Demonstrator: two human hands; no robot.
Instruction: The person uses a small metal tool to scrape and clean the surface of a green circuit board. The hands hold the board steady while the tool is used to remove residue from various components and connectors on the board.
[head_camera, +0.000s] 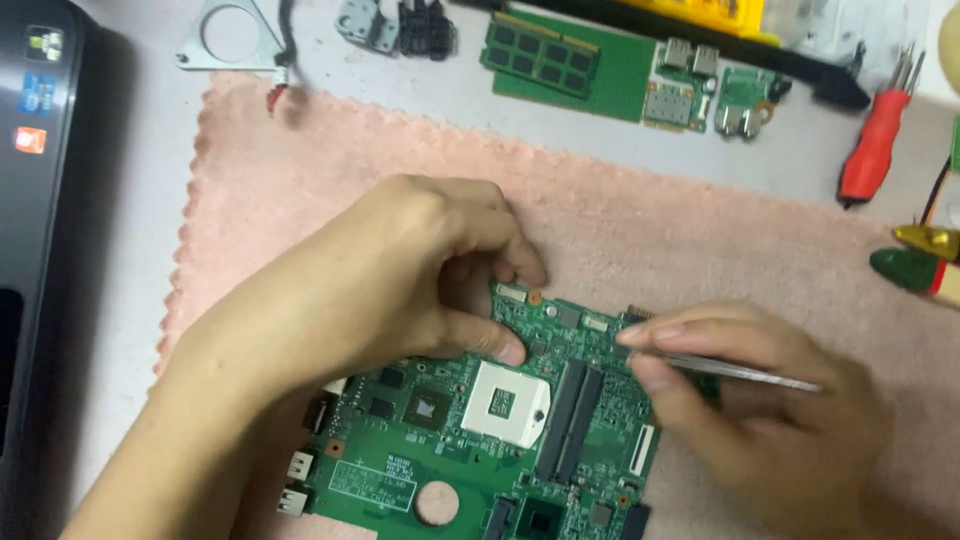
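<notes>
The green motherboard (480, 430) lies on a pink cloth (620, 220) on the surface. The left hand (400, 275) pinches its top edge in a closed grip, and the right hand (760, 410) squeezes metal tweezers (740, 371) near a connector. A slip of the tweezers could scratch traces or bend the socket (505, 402) contacts.

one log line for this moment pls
left hand: pinching top edge of green motherboard | right hand: holding metal tweezers at board's right edge | board on pink cloth
</notes>
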